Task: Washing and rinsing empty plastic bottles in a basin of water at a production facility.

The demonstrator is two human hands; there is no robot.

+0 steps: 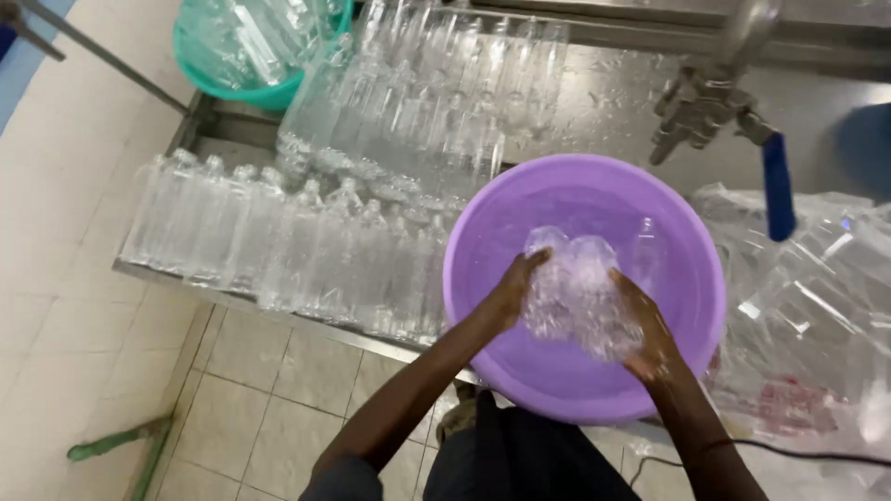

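Observation:
A purple plastic basin (483, 223) holding water sits on a steel counter. Over its middle I hold a clear plastic bottle (574, 292) between both hands, wet and splashing. My left hand (515, 292) presses the bottle's left side. My right hand (650, 334) cups it from the right and below. A second clear bottle (647, 249) stands or floats in the basin just behind.
Rows of clear empty bottles (306, 250) lie on the steel counter (603, 102) left of the basin, more stacked behind. A teal tub (264, 93) of bottles sits at the back left. A tap with a blue handle (778, 186) hangs over the right. Clear plastic bags (817, 306) lie at right.

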